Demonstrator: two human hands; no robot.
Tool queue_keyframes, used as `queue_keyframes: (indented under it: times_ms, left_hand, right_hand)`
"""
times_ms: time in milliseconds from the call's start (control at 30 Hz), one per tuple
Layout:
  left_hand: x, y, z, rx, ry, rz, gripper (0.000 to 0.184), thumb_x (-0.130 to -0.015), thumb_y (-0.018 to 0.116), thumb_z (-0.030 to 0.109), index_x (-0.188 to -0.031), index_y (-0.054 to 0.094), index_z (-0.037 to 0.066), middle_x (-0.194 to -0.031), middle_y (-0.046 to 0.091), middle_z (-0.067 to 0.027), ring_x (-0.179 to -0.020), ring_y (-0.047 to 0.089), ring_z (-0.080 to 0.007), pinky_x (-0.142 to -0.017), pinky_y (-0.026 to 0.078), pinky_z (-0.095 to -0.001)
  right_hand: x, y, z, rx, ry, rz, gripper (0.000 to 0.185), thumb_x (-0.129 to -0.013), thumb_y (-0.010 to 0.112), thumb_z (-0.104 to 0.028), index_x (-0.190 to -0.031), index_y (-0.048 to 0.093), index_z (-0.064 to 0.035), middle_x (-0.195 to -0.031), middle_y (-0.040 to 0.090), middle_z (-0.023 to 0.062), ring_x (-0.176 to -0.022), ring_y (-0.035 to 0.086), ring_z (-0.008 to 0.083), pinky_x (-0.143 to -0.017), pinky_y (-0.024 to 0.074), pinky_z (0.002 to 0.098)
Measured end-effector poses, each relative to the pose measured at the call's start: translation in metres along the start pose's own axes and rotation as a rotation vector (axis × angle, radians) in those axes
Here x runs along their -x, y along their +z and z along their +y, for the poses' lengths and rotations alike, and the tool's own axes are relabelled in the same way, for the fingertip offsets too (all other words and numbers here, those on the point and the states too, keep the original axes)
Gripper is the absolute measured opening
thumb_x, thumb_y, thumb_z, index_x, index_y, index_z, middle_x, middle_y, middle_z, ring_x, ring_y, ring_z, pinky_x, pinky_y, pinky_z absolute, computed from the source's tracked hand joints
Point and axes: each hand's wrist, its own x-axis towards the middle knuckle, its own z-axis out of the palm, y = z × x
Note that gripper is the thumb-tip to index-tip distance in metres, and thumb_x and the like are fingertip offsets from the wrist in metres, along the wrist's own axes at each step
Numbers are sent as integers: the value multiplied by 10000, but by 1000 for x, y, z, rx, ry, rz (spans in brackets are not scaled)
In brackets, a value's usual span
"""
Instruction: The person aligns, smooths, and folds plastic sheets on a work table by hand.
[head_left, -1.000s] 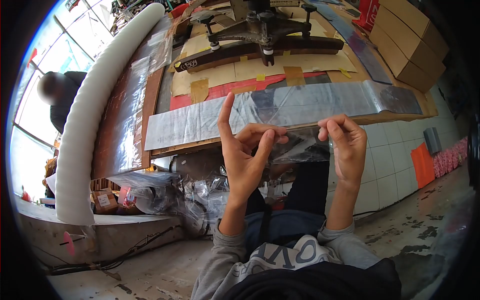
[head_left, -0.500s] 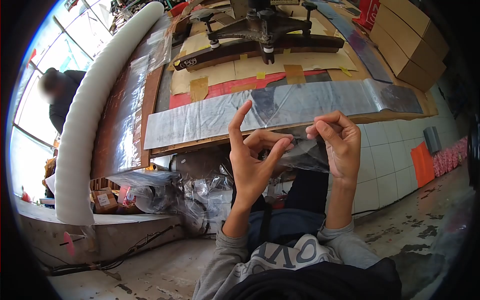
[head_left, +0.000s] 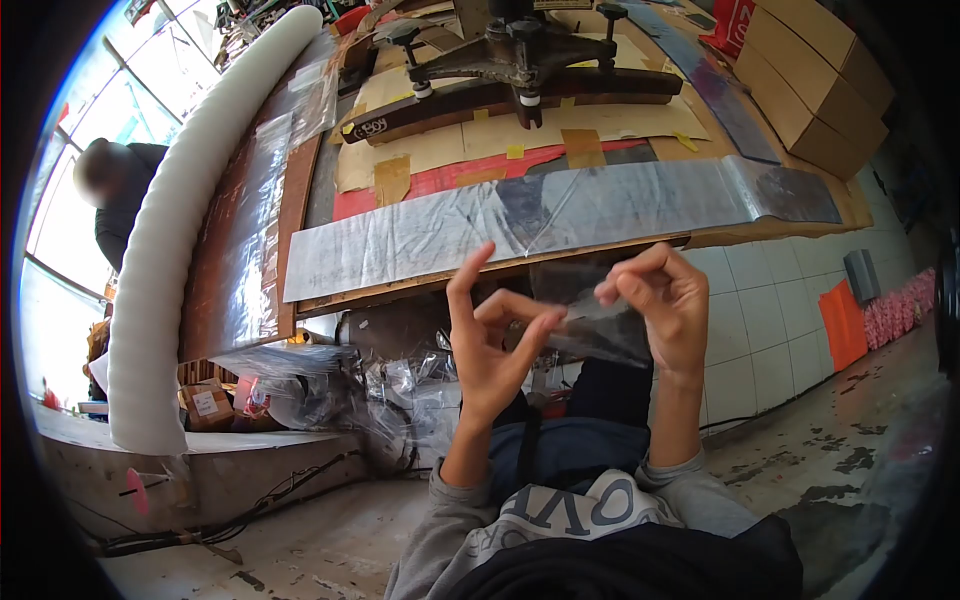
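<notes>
Between my hands hangs a thin clear plastic film [head_left: 605, 335], hard to make out against the dark background. My left hand [head_left: 495, 345] pinches its left edge between thumb and a finger, with the index finger raised. At the film's upper right, the bent fingers and thumb of my right hand [head_left: 662, 300] are closed on it. Both hands are in front of the table's near edge. Beyond them a long greyish translucent strip [head_left: 420, 240] lies along that edge, wrinkled near its middle.
A black metal press head [head_left: 515, 60] with a long bar stands over taped card sheets. Cardboard boxes [head_left: 815, 85] are at the back right, a white foam roll [head_left: 170, 240] at the left. Behind it is a person in dark clothes [head_left: 125, 200]. Crumpled plastic hangs below the table.
Both hands have moved down and toward me with the film, away from the strip. My left hand first shifted right, then back left. The film now hangs more clearly between them.
</notes>
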Motion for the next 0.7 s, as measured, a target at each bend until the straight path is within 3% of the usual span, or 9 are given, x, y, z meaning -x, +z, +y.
queue_keyframes:
  times_ms: [167,200,233,300,400,433,467,600,700]
  left_hand:
    - [42,-16,-14,-184,-156,-244,518,-805,695,2,-1272,472,-11,-810,684,-87,-787,659,-127,-760,509,-267]
    - [48,-19,-13,-126,-195,-266,280,-818,688,30,-1088,624,-5,-813,688,-78,-762,657,-127,-738,502,-262]
    - [52,-24,-12,-84,-194,-388,221,-819,687,37,-1032,646,0,-815,688,-75,-765,657,-138,-739,500,-267]
    - [57,-33,-12,1,-195,-633,107,-820,686,50,-920,689,11,-817,688,-69,-770,657,-160,-739,496,-277]
    - [55,-26,-13,67,-122,-892,100,-799,684,96,-871,700,29,-829,684,-58,-794,641,-213,-770,465,-336]
    - [53,-24,-14,24,-113,-918,95,-796,685,92,-872,702,37,-836,682,-52,-805,639,-210,-772,464,-337]
    - [50,-23,-14,-20,-104,-945,91,-793,687,88,-873,704,46,-843,680,-47,-816,638,-207,-774,463,-338]
    - [35,-22,-9,-187,-64,-953,81,-790,691,85,-870,700,71,-856,668,-30,-852,634,-207,-790,461,-344]
    - [23,-21,-5,-180,20,-1023,71,-797,688,101,-863,690,75,-876,663,-27,-879,635,-207,-806,462,-346]
  right_hand:
    - [16,-14,11,60,29,-259,170,-908,628,-136,-924,643,32,-853,686,114,-795,664,150,-712,519,254]
    - [14,-15,13,87,-7,-238,194,-915,621,-157,-930,644,34,-862,687,111,-802,659,147,-720,517,257]
    - [11,-14,12,113,-44,-217,218,-922,615,-179,-936,645,37,-872,687,108,-809,654,144,-728,514,259]
    - [0,-8,13,361,-82,60,300,-922,613,-261,-970,635,34,-923,679,123,-837,643,175,-774,497,287]
    - [-31,-10,29,802,-166,269,394,-890,648,-309,-1109,575,10,-964,658,146,-836,630,228,-769,488,338]
    - [-42,-10,35,929,-211,268,461,-873,665,-326,-1178,536,-5,-974,648,154,-832,619,249,-753,486,358]
    - [-50,-7,36,985,-103,219,570,-843,694,-336,-1257,463,-18,-940,629,149,-821,594,278,-730,473,393]
    - [-69,-8,49,1184,-45,150,616,-806,720,-356,-1245,474,0,-838,591,107,-832,588,274,-750,446,407]
    - [-73,-7,63,1538,-288,310,640,-791,727,-384,-1245,497,4,-829,593,94,-824,595,264,-748,448,399]
